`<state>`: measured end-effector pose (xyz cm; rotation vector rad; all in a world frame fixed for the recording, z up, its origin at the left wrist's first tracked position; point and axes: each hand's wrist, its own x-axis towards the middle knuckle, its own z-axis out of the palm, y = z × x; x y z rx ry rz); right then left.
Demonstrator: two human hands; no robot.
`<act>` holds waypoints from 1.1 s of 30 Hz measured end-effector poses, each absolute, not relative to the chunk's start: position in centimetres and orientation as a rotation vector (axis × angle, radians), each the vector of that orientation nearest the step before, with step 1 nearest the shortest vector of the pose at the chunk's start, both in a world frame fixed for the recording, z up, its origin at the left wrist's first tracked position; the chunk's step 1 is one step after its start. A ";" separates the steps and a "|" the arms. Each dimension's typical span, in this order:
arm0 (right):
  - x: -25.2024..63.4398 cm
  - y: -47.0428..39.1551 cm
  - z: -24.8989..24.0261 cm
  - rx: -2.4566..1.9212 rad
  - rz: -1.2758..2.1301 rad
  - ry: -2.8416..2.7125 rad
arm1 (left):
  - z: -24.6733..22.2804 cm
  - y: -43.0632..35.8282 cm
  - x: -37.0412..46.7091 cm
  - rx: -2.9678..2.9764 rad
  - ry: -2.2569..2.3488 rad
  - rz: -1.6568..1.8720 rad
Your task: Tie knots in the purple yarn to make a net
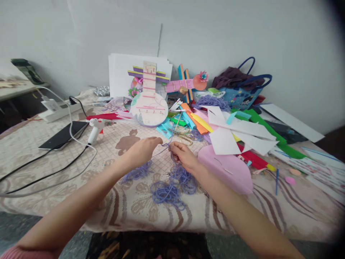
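Both my hands meet over the middle of the patterned tablecloth, pinching purple cord between them. My left hand is closed on a strand of it. Just to its right, my right hand pinches the same purple cord, which makes a small loop or crossing between the fingertips. Loose tangles of purple cord lie on the cloth below the hands, with another small heap under my left wrist. Gold-handled scissors rest just beyond my right hand.
A white glue gun with its cable and a black tablet-like device lie at left. Behind stands a decorated round-bodied craft piece. White paper scraps, a pink sheet and a blue bag fill the right side.
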<state>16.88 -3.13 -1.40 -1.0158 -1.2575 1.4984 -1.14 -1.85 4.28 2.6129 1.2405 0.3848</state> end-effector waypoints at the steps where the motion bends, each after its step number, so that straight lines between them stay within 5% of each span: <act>1: 16.9 -3.1 -1.4 -1.020 1.480 -1.269 | 4.2 -1.7 -0.9 2.599 1.224 0.420; 12: 16.7 -3.5 -1.5 -1.122 1.145 -1.493 | 1.4 -1.8 0.2 1.669 1.049 0.737; 33: 16.4 -4.1 -1.6 -1.201 0.928 -1.773 | 0.7 -1.2 0.0 1.635 1.085 0.700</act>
